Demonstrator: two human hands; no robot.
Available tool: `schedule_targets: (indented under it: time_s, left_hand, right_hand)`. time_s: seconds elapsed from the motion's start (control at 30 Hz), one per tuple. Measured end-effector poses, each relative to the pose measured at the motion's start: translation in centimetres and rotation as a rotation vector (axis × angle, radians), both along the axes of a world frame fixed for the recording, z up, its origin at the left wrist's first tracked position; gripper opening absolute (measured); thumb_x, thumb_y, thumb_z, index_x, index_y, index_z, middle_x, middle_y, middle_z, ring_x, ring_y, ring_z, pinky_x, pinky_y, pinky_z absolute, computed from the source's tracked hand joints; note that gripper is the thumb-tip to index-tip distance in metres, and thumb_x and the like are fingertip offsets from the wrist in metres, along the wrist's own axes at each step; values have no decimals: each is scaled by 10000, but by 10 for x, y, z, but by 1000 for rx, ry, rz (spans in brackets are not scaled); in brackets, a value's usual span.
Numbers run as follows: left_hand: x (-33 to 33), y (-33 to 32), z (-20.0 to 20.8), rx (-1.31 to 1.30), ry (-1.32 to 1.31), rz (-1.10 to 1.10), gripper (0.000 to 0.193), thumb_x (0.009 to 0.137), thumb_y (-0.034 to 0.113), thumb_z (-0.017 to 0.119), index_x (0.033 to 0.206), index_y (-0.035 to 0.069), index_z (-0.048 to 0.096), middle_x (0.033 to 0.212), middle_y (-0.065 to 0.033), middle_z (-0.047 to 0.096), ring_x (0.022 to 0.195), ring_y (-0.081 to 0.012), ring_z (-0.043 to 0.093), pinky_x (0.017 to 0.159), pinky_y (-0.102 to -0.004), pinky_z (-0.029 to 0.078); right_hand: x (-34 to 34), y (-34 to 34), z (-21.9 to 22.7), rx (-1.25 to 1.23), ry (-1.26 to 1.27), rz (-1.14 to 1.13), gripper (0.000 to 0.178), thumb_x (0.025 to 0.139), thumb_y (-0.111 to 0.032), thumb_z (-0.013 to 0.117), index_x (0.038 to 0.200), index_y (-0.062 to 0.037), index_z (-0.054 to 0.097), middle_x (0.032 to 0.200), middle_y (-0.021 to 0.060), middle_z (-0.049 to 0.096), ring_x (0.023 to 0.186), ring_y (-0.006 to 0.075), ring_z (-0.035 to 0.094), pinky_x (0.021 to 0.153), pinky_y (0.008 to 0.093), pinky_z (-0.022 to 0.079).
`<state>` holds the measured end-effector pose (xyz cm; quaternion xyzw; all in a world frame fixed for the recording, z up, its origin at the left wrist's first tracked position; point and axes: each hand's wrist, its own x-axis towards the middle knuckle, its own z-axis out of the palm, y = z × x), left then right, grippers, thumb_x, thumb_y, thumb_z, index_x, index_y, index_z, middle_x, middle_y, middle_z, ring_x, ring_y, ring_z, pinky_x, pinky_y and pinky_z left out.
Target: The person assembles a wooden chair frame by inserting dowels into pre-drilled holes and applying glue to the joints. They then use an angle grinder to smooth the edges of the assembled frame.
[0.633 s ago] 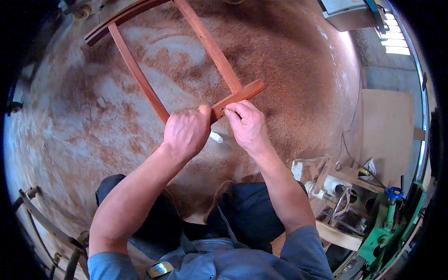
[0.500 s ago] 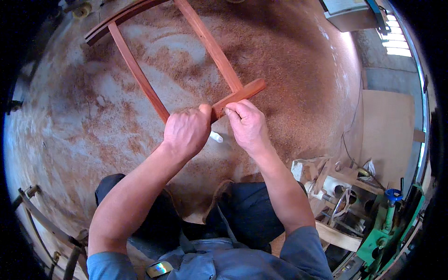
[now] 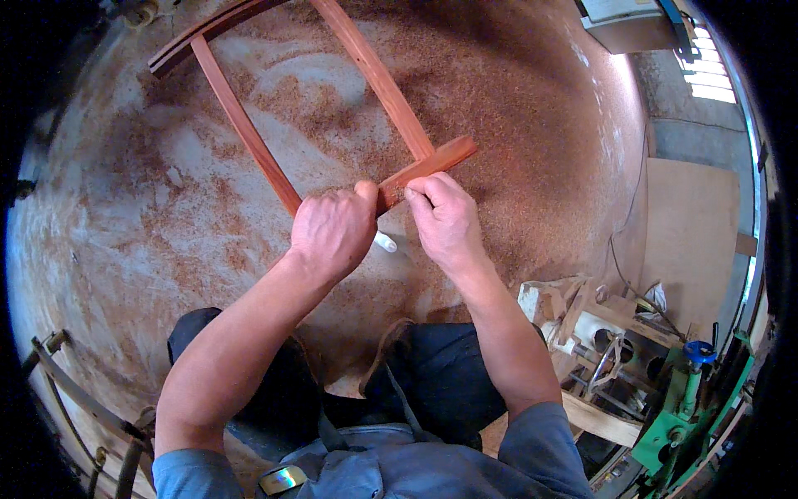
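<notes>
A reddish-brown wooden frame (image 3: 378,81) slants away from me, with two long slats joining a curved far rail (image 3: 218,35) and a short near rail (image 3: 447,160). My left hand (image 3: 335,233) is closed round the left part of the near rail, knuckles up. Thumb and fingertips of my right hand (image 3: 446,218) are pinched together against the rail's near side; anything between them is hidden. Small debris lies on the rail by the pinch. Beside my left hand a white rounded tip (image 3: 385,242) pokes out; the rest of it is covered.
Sawdust covers much of the grey floor (image 3: 191,158). To the right are a green machine (image 3: 677,424) with a blue knob (image 3: 699,352), wooden offcuts (image 3: 603,420) and a leaning board (image 3: 692,233). A box (image 3: 636,29) stands far right, dark metal bars (image 3: 87,399) near left.
My right fingertips have shifted slightly to the right along the near rail. My left hand keeps its hold, and the frame has barely moved.
</notes>
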<state>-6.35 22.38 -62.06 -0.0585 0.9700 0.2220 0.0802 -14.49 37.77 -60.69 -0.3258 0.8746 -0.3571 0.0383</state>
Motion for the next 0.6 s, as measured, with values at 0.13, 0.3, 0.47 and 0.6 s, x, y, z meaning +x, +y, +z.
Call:
schedule_targets:
  time_s: [0.13,0.3,0.47,0.6]
  left_hand:
    - [-3,-3,-1,22,-19,11,146,913,164,458,876,41,527,766,-174,676,726,-289,691,628,-407,538]
    - [-7,-8,-2,27,-26,49,157,911,185,475,883,38,521,728,-166,671,670,-301,686,593,-410,536]
    - [-10,-12,-2,65,-45,103,208,874,256,571,911,62,505,712,-163,662,669,-345,667,611,-471,524]
    - [-10,-10,-2,80,-19,105,216,868,253,577,909,54,502,705,-169,660,671,-345,667,617,-473,525]
  right_hand:
    - [1,1,12,-54,38,36,78,796,-1,659,859,-4,613,972,129,639,882,296,615,761,371,500]
    - [12,5,16,37,188,218,118,749,25,664,845,-14,608,1152,136,624,1089,351,542,945,436,439]
    - [13,2,12,39,173,265,145,733,34,672,852,-14,604,1196,151,613,1156,386,511,986,444,423]
    - [12,0,5,23,182,269,157,726,37,677,854,-20,607,1199,159,611,1168,391,506,988,447,422]
